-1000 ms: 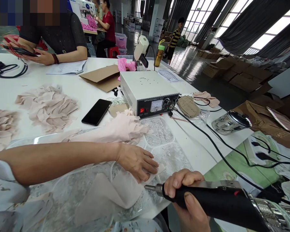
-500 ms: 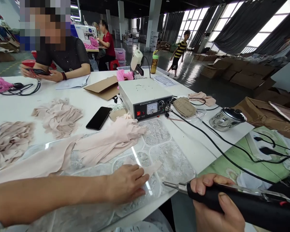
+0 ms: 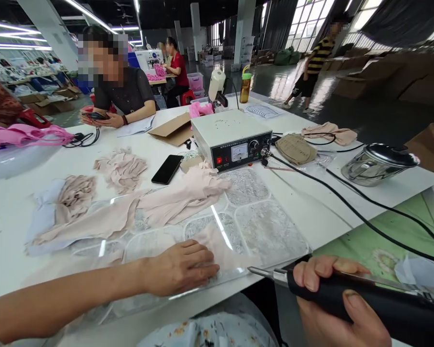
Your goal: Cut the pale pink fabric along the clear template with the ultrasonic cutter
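My left hand lies flat, fingers stretched, on a thin pale pink fabric piece spread over a clear scratched cutting plate at the table's front edge. My right hand is wrapped round the black handle of a cutting tool. The tool's metal tip points left at the plate's front right corner, just beside the fabric. A black cable runs from the tool side to a white control box behind the plate.
Heaps of pink fabric pieces and longer pink strips lie left of the box. A black phone, a steel pot and cardboard rest on the white table. A seated person holds a phone opposite.
The view has lifted and swung left. My left hand stays pressed on the fabric piece. My right hand with the tool has shifted right, its tip now at the plate's corner.
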{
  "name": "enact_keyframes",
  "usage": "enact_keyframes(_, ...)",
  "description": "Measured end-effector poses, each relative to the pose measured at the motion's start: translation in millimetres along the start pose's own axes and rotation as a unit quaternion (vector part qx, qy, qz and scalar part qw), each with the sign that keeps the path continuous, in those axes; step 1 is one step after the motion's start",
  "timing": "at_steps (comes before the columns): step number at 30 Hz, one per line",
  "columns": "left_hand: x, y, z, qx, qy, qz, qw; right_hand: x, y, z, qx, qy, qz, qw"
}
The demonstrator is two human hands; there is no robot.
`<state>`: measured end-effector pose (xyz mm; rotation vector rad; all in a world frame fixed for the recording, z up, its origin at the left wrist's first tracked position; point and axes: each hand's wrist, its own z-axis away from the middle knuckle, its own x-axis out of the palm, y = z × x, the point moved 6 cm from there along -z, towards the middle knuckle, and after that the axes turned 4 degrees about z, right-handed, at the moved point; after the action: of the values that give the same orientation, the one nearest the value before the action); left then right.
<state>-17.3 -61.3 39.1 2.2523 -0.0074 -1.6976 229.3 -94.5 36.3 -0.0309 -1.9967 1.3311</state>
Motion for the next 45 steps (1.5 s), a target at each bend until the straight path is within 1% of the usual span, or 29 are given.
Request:
enact_keyframes(3, 7.0, 6.2, 0.3, 0.006, 0.002, -0.004, 1.000, 7.1, 5.9, 8.1, 0.023, -0.030, -0.015, 0.999)
enact_keyframes(7, 8.9, 5.6, 1.4, 0.001, 0.023, -0.022, 0.999, 20.4, 11.4, 16.4, 0.033, -0.073, -0.026, 0.996)
enact_keyframes(13, 17.1, 0.3, 4.4, -0.011, -0.003, -0.029, 1.000, 33.3, 17.2, 23.2, 0.023, -0.119, -0.020, 0.992)
enact_keyframes(20, 20.5, -0.8, 4.9, -0.001, 0.016, -0.025, 1.000, 41.7, 17.6, 26.3, 0.018, -0.144, 0.002, 0.989)
enact_keyframes(23, 20.7, -0.9, 5.1, -0.001, 0.024, -0.025, 0.999, 41.5, 19.7, 27.5, 0.018, -0.145, 0.007, 0.989)
enact_keyframes(29, 22.4, -1.1, 5.9, 0.001, 0.018, -0.019, 1.000, 39.9, 25.7, 28.9, 0.017, -0.149, 0.018, 0.989)
enact_keyframes(38, 19.1, -1.7, 3.8, 0.008, 0.021, -0.015, 1.000, 50.2, 23.8, 25.2, -0.004, -0.179, 0.037, 0.983)
enact_keyframes(40, 16.9, -1.3, 5.8, 0.003, 0.032, -0.017, 0.999, 47.3, 24.1, 22.8, -0.001, -0.173, 0.039, 0.984)
enact_keyframes(41, 15.8, -2.1, 7.6, -0.007, 0.040, -0.018, 0.999, 44.2, 24.1, 20.8, -0.001, -0.160, 0.039, 0.986)
enact_keyframes(43, 13.9, -6.7, 12.0, -0.045, 0.056, -0.024, 0.997, 35.9, 23.0, 15.6, -0.002, -0.115, 0.039, 0.993)
enact_keyframes(45, 13.5, -14.5, 15.5, -0.081, 0.057, -0.028, 0.995, 27.6, 20.9, 10.8, -0.002, -0.069, 0.039, 0.997)
